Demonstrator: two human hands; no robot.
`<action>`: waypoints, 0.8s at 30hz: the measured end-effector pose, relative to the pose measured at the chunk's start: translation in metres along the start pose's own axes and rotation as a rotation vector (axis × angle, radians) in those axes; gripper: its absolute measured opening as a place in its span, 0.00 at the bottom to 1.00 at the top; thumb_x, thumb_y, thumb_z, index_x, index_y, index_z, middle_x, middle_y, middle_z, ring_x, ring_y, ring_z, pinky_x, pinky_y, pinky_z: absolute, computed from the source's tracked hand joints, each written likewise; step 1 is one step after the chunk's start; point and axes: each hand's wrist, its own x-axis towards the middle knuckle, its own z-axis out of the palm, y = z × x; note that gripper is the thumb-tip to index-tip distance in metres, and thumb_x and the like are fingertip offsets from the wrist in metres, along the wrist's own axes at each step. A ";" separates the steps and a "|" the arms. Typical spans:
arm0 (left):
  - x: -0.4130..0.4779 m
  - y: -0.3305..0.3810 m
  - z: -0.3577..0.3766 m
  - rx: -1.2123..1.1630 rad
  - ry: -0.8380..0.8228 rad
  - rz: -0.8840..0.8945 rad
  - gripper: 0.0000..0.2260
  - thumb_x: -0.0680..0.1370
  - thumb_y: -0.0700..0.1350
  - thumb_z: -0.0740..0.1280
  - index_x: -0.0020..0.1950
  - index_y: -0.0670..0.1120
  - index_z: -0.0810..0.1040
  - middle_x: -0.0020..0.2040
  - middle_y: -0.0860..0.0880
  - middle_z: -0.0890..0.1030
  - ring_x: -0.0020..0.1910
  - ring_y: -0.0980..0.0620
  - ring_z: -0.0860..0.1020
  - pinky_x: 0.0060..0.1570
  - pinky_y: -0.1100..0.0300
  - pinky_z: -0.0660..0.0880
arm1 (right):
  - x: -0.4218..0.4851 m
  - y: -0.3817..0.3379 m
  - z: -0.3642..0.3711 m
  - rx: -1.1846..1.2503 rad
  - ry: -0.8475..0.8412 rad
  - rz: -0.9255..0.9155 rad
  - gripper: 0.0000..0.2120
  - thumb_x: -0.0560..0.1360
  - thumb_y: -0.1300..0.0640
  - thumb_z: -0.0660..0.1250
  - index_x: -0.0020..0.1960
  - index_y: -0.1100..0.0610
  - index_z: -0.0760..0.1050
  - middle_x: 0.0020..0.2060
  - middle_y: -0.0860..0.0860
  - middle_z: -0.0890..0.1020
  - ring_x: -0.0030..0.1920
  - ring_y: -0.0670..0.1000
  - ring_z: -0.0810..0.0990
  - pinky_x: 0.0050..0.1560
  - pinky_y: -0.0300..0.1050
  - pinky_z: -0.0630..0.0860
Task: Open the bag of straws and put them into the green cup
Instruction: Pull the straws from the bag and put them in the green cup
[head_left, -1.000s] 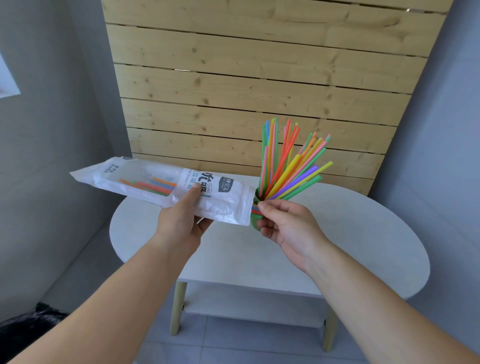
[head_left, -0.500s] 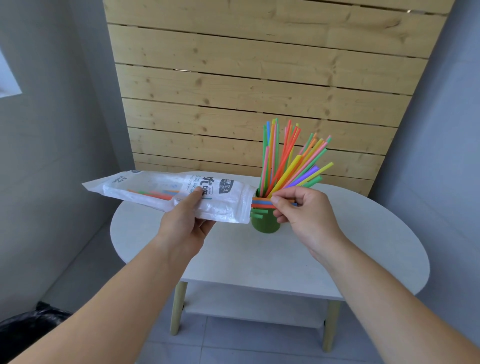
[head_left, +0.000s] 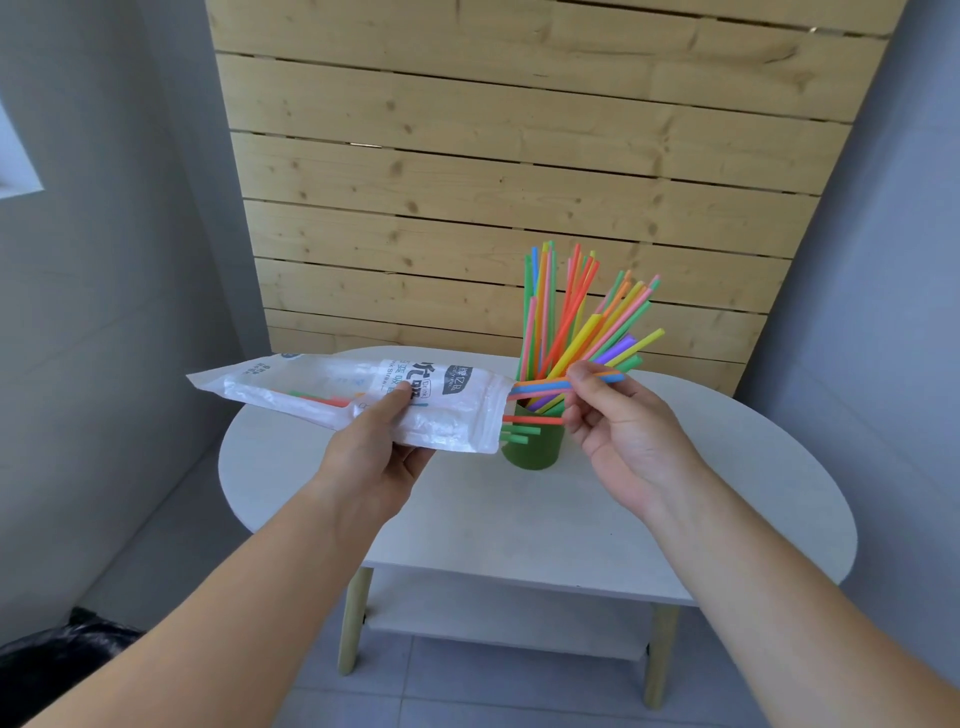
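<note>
The bag of straws (head_left: 363, 402), in the head view, lies nearly level in the air above the white bench (head_left: 519, 519), its open mouth turned toward the green cup (head_left: 532, 449). The left hand (head_left: 376, 452) grips it from below near the middle, thumb pressed on the printed face. A few straws (head_left: 550, 388) stick out of the mouth, and the right hand (head_left: 623, 431) pinches their free ends between thumb and fingertips, just in front of the cup's rim. The cup stands upright on the bench, already filled with a fan of coloured straws (head_left: 576, 322) that lean outward. A few more are faintly visible inside the bag toward its closed end.

The straws look light, thin and smooth, likely to slide freely but to kink if squeezed hard, so a gentle pinch close to their ends suits them. The bag is thin, limp film and probably slippery; holding it around the middle keeps the mouth open. The cup seems light, and the leaning straws could tip it if bumped.
</note>
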 end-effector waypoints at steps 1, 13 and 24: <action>-0.001 0.000 0.001 -0.003 -0.006 -0.010 0.08 0.79 0.39 0.73 0.57 0.44 0.81 0.44 0.48 0.89 0.40 0.53 0.88 0.33 0.60 0.83 | 0.000 0.002 0.002 0.028 -0.017 0.005 0.06 0.75 0.68 0.70 0.41 0.60 0.83 0.31 0.51 0.81 0.30 0.45 0.79 0.32 0.36 0.77; -0.004 -0.001 0.002 -0.005 -0.027 -0.069 0.04 0.80 0.40 0.72 0.55 0.44 0.82 0.43 0.48 0.89 0.38 0.53 0.88 0.31 0.61 0.82 | -0.003 0.017 0.009 -0.190 0.053 -0.141 0.07 0.79 0.59 0.68 0.47 0.62 0.83 0.34 0.52 0.82 0.35 0.48 0.81 0.39 0.42 0.81; -0.001 0.000 0.002 -0.078 0.024 -0.059 0.21 0.79 0.39 0.73 0.71 0.45 0.76 0.47 0.48 0.89 0.40 0.51 0.88 0.31 0.59 0.82 | -0.001 -0.001 0.005 -0.271 0.118 -0.393 0.08 0.80 0.59 0.68 0.46 0.60 0.83 0.38 0.53 0.86 0.41 0.54 0.87 0.48 0.48 0.84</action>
